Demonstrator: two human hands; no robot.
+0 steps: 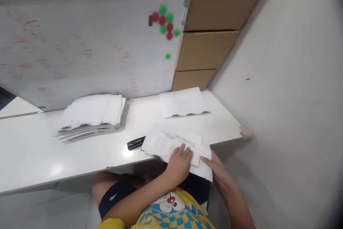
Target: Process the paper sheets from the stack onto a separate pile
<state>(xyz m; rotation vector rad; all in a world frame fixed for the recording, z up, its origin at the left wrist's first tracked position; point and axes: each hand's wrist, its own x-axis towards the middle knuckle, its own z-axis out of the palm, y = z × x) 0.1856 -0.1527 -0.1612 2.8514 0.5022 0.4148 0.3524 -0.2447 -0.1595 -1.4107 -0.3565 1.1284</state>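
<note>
My left hand (180, 164) lies flat on a printed sheet of paper (163, 145), its fingers stretched out together across the text. Beneath that sheet is a larger white sheet (206, 170) that reaches past the table's front edge. At its right side, my right hand (218, 168) grips this lower sheet, thumb on top and the other fingers hidden underneath. A long, glossy black object (136, 143), which looks like a stapler, pokes out from the left end of the papers. Part of it is covered.
A thick paper stack (92, 111) rests on the white table (34, 150) at left; a thinner paper pile (184, 102) lies at the back right. Behind stand a whiteboard (107, 25) with red and green magnets and stacked cardboard boxes (205, 50). A wall (289, 96) bounds the right.
</note>
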